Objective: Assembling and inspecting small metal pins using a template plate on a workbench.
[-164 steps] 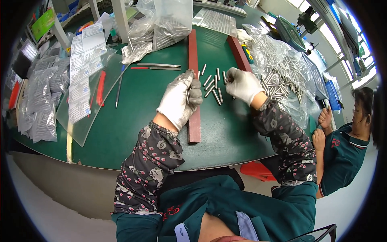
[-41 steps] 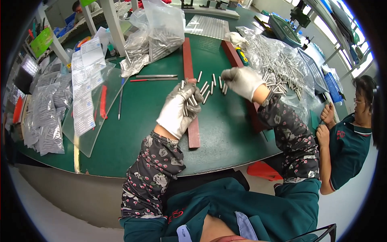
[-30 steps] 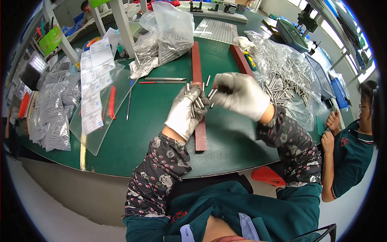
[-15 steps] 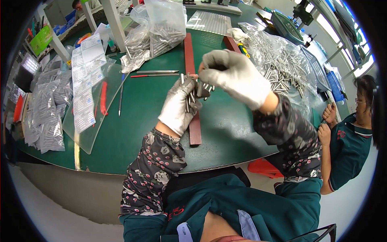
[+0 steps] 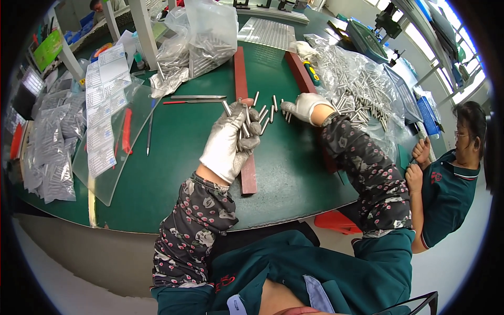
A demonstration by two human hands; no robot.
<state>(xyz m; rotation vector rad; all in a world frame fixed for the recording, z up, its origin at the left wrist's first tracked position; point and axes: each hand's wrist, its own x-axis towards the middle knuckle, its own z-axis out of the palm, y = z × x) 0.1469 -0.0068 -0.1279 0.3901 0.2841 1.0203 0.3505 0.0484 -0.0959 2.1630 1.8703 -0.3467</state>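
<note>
My left hand (image 5: 227, 144), in a white and grey work glove, is closed around several short metal pins (image 5: 244, 128). Their ends stick out between the fingers, above a long reddish-brown bar (image 5: 240, 68). More loose metal pins (image 5: 274, 102) lie on the green table just right of that hand. My right hand (image 5: 307, 107), gloved alike, is low over the table beside a second reddish-brown bar (image 5: 300, 73). Its thumb and fingers are pinched at a metal pin (image 5: 284, 108); part of the grip is hidden.
At right, a heap of metal pins (image 5: 362, 100) spills from clear plastic; a yellow-black handled tool (image 5: 312, 72) lies nearby. Bagged pins (image 5: 212, 50) stand behind. Left are printed sheets (image 5: 100, 115), a clear board (image 5: 107, 191), pen (image 5: 150, 131) and tweezers-like tools (image 5: 197, 97). A co-worker (image 5: 451, 178) sits right.
My right hand has moved away from the left hand, rightward and down to the tabletop pins. Loose pins formerly hidden behind it now show. My left hand still holds its pins.
</note>
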